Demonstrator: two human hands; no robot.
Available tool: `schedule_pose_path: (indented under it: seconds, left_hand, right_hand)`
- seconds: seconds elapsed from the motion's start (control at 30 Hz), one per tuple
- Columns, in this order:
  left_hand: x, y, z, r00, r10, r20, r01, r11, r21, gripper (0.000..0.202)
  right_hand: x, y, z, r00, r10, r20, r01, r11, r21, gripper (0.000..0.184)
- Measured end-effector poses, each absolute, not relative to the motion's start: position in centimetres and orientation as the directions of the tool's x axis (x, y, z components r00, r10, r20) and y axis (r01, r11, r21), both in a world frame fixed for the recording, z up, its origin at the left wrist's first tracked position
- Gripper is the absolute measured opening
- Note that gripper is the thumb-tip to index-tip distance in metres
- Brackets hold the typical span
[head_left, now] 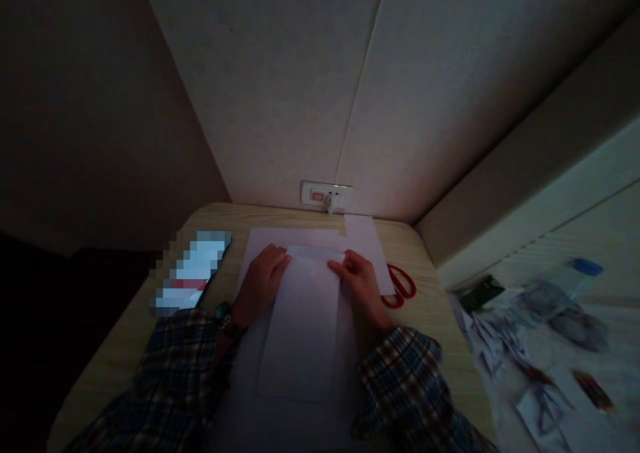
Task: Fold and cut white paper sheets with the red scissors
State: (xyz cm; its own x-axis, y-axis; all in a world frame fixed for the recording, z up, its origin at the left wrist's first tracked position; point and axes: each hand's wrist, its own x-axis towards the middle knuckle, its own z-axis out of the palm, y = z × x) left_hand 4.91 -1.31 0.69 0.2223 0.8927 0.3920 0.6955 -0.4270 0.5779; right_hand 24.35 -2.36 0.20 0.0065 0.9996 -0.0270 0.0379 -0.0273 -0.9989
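A narrow sheet of white paper (303,326) lies between my hands, over larger white paper (265,238) on the wooden table. My left hand (263,280) pinches its upper left corner, with thumb and fingers closed on the edge. At the upper right corner, my right hand (357,276) grips the same sheet between thumb and bent fingers. The top edge of the sheet looks slightly raised or folded; the dim light hides the detail. Red-handled scissors (411,283) lie just right of my right hand, partly under a white paper strip (367,240).
A phone (193,270) with a lit screen lies on the left of the table (430,336). A wall socket (326,194) with a plug sits behind the table. Down on the right are a plastic bottle (565,286), paper scraps (493,346) and other litter.
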Motion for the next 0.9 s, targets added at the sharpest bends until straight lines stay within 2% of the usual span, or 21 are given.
schedule_pose_path:
  seconds: [0.17, 0.3, 0.47, 0.6, 0.7, 0.8, 0.9]
  left_hand:
    - [5.0, -1.5, 0.7, 0.237, 0.886, 0.399, 0.674, -0.446, 0.589, 0.026]
    - [5.0, -1.7, 0.9, 0.218, 0.899, 0.379, 0.668, -0.420, 0.614, 0.026]
    - [5.1, -1.9, 1.3, 0.218, 0.913, 0.345, 0.645, -0.400, 0.650, 0.026]
    - [5.1, -1.9, 1.6, 0.147, 0.930, 0.337, 0.628, -0.351, 0.694, 0.027]
    - [5.0, -1.8, 1.6, 0.110, 0.934, 0.339, 0.604, -0.334, 0.723, 0.027]
    - [5.0, -1.9, 1.5, 0.122, 0.932, 0.341, 0.581, -0.345, 0.737, 0.028]
    - [5.0, -2.1, 1.6, 0.134, 0.934, 0.331, 0.543, -0.348, 0.764, 0.028]
  right_hand:
    - [24.7, -2.7, 0.5, 0.073, 0.996, 0.042, 0.141, 0.031, -0.990, 0.036]
    - [24.7, -2.6, 0.7, 0.034, 0.999, 0.023, 0.017, 0.022, -1.000, 0.019]
    - [24.7, -2.7, 0.9, 0.106, 0.994, 0.021, 0.033, 0.018, -0.999, 0.029]
    - [24.1, -3.1, 0.7, -0.005, 0.999, -0.054, -0.038, -0.054, -0.998, 0.029]
    - [23.6, -3.3, 0.5, -0.020, 0.994, -0.107, 0.051, -0.106, -0.993, 0.036]
    - [23.4, -3.4, 0.6, 0.061, 0.995, -0.075, 0.144, -0.083, -0.986, 0.042]
    - [23.5, -3.5, 0.8, 0.061, 0.997, -0.048, 0.154, -0.057, -0.986, 0.041]
